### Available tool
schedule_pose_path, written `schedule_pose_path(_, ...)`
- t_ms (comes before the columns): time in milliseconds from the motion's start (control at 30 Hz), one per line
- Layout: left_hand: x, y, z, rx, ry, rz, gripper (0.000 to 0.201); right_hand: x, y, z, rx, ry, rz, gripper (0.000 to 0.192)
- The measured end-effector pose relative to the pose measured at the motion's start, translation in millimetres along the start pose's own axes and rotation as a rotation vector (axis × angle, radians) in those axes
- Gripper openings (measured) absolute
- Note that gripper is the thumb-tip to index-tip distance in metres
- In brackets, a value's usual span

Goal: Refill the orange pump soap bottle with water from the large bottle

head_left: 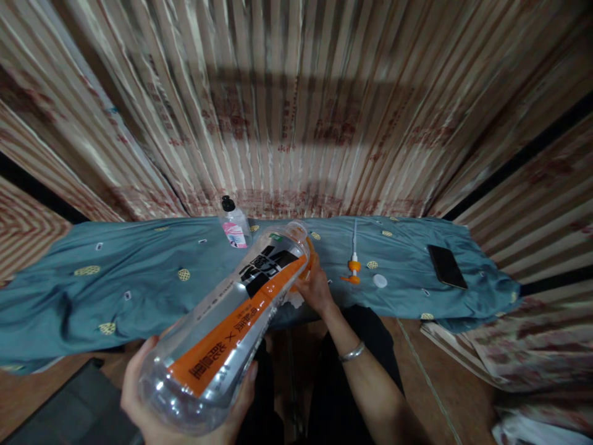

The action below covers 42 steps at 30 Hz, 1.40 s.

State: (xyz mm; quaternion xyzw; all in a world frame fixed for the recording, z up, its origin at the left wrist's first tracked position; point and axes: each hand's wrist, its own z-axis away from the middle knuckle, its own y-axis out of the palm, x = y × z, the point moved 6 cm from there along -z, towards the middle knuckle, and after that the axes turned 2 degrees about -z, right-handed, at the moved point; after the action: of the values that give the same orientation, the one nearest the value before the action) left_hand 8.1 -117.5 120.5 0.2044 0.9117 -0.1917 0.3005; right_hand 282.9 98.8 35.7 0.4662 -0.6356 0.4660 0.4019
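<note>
A large clear plastic bottle [227,309] with an orange, silver and black label lies tilted across the view. Its uncapped neck points away to the upper right. My left hand [143,383] is wrapped round the bottle's base. My right hand [317,287] is closed near the neck on an orange object [311,250], mostly hidden behind the bottle, so I cannot tell its kind. Something white and crumpled [295,300] shows just below that hand. To the right, an orange and white pump dispenser top [354,266] with a long tube lies on the cloth.
A small clear bottle [235,225] with a black cap and pink label stands at the back of the blue-green cloth [152,247]. A round white lid [380,281] lies right of the pump. Farther right is a black phone [446,266]. Striped curtains [296,111] enclose the table.
</note>
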Motion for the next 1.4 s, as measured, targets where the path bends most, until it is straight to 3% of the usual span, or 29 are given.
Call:
schedule_pose_path(167, -4, 2.2, -1, -0.025, -0.033, 0.033, 0.121, 1, 0, 0, -0.022, 0.01, -0.011, 0.072)
schedule_pose_path(500, -16, 5.5, -7, 0.036, 0.112, -0.006, 0.131, -1, 0, 0, 0.001, 0.009, 0.008, 0.075)
schedule_pose_path(800, 1, -0.6, 2, -0.023, 0.044, 0.001, 0.132, 0, -1, 1, -0.029, 0.014, -0.017, 0.069)
schedule_pose_path(1000, 19, -4.0, 8, -0.038, -0.13, 0.007, 0.128, -1, 0, 1, -0.039, 0.017, -0.015, 0.066)
schedule_pose_path(1167, 7, -2.6, 3, -0.031, -0.002, 0.003, 0.132, -1, 0, 0, -0.038, 0.027, -0.013, 0.069)
schedule_pose_path(1267, -1, -0.3, 0, 0.015, -0.01, -0.038, 0.13, 0, -1, 0, -0.038, 0.022, -0.02, 0.071)
schedule_pose_path(1400, -2, -1.3, 1, -0.015, -0.03, 0.004, 0.125, 0, -1, 0, -0.027, 0.014, -0.02, 0.071)
